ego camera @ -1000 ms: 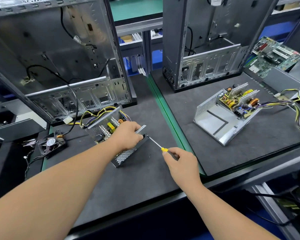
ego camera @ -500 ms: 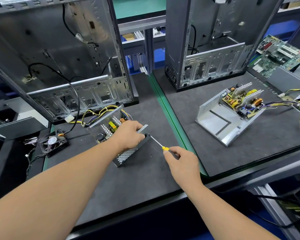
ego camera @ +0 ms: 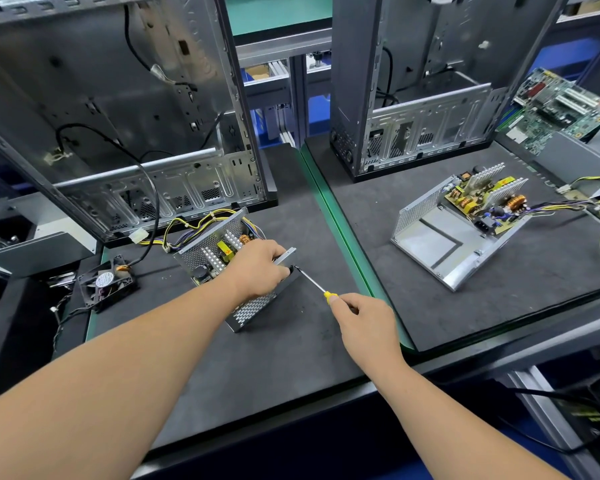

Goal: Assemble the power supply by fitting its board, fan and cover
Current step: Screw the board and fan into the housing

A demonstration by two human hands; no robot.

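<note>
Black mat covers the table close by. On it, the right hand pinches a screwdriver with a yellow handle, its tip touching the near corner of a metal power supply box. The left hand curls over the box's top edge and grips it. A board sits inside the box. A small black fan lies to the left. Farther right, a second open box rests on another mat. Two tall computer cases stand behind.
</note>
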